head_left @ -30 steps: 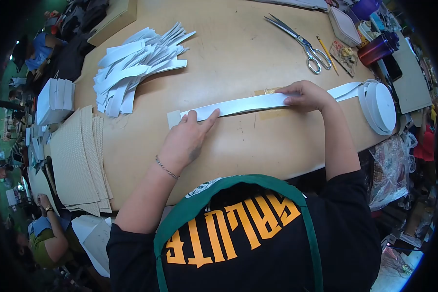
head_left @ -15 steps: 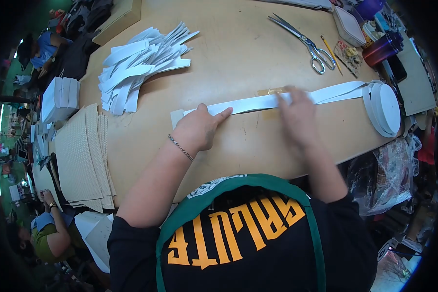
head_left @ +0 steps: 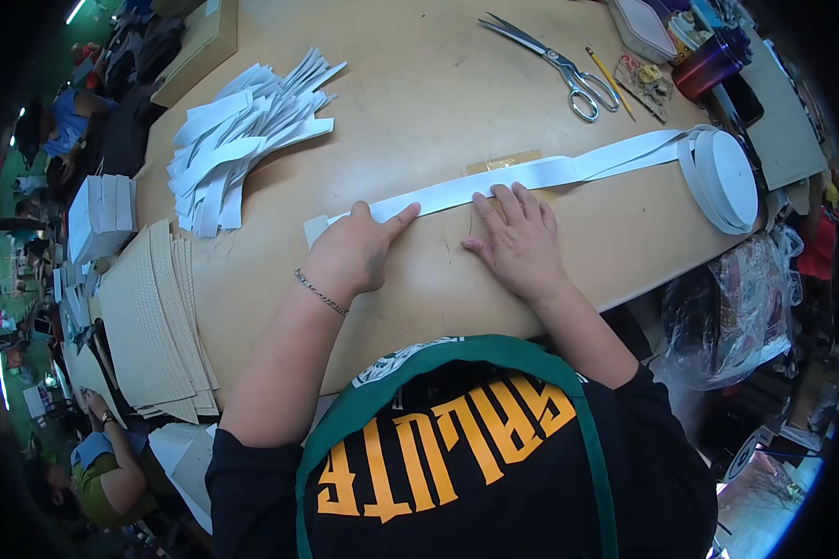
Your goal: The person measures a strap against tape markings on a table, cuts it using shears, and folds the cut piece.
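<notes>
A white flat strip (head_left: 452, 192) like wide tape or elastic runs across the table from its roll (head_left: 729, 182) at the right. My left hand (head_left: 352, 250) presses on the strip near its left end, thumb stretched along it and the other fingers partly hidden. A small pale piece (head_left: 316, 227) shows at that end, beside the hand. My right hand (head_left: 517, 238) lies flat, fingers spread, with its fingertips on the strip's lower edge. Under the strip, brown adhesive tape (head_left: 503, 162) is stuck to the table.
Cut white strips (head_left: 247, 140) lie heaped at the upper left. Scissors (head_left: 559, 65), a pencil (head_left: 612, 84) and a dark tumbler (head_left: 711, 63) are at the upper right. Textured beige sheets (head_left: 154, 321) and white stacked blocks (head_left: 103, 217) sit left. Another person (head_left: 107, 470) sits at lower left.
My right hand, blurred before on the strip, has moved left and down and now rests with fingers spread. My left hand keeps its place on the strip. The whole view has shifted slightly.
</notes>
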`<state>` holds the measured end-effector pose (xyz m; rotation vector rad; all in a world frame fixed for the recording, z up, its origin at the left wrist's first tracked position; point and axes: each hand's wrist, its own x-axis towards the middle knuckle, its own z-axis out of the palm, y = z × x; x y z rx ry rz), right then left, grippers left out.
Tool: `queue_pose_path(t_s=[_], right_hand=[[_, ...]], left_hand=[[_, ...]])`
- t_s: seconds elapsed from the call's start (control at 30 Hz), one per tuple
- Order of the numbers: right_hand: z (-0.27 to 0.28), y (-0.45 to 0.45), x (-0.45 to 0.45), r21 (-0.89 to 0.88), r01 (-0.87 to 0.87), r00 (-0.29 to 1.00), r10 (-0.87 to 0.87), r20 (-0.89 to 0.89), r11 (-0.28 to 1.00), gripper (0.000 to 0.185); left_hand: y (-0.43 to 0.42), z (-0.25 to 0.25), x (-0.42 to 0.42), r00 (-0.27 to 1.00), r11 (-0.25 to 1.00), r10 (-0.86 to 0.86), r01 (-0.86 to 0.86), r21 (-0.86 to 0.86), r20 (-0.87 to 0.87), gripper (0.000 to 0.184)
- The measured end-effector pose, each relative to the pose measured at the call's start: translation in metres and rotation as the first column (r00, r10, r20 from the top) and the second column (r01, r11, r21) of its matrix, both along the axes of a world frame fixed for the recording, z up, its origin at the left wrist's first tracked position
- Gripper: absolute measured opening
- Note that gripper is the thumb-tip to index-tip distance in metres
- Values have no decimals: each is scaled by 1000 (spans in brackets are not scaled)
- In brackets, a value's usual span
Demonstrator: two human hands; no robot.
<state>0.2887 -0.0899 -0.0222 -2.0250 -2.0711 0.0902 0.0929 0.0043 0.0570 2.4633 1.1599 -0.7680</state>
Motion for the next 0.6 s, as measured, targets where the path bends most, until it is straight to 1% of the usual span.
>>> queue_pose_path(t_s=[0.23, 0.33, 0.43, 0.47, 0.53, 0.6], right_hand=[[11, 3, -5, -77, -8, 1000, 9, 9, 997, 60], [12, 4, -6, -83, -2, 1000, 4, 28, 997, 61], [9, 3, -6, -70, -3, 1000, 5, 19, 998, 61], [10, 3, -7, -71, -7, 1000, 8, 14, 997, 61], [8, 4, -5, -73, -12, 999, 15, 31, 997, 60], [0, 4, -3, -79, -12, 997, 18, 70, 997, 60]], left_hand=[[4, 5, -3, 1000, 1000, -3, 3, -20, 11, 80], [3, 9, -8, 999, 1000, 26, -26, 6, 21, 69], [-6, -14, 2, 962, 948, -168, 98, 303, 214, 50], [-10, -19, 12, 909, 953, -194, 86, 291, 368, 46], [-17, -27, 37, 733, 962, -226, 64, 266, 641, 40], [-18, -45, 50, 629, 923, -336, 72, 377, 701, 42]])
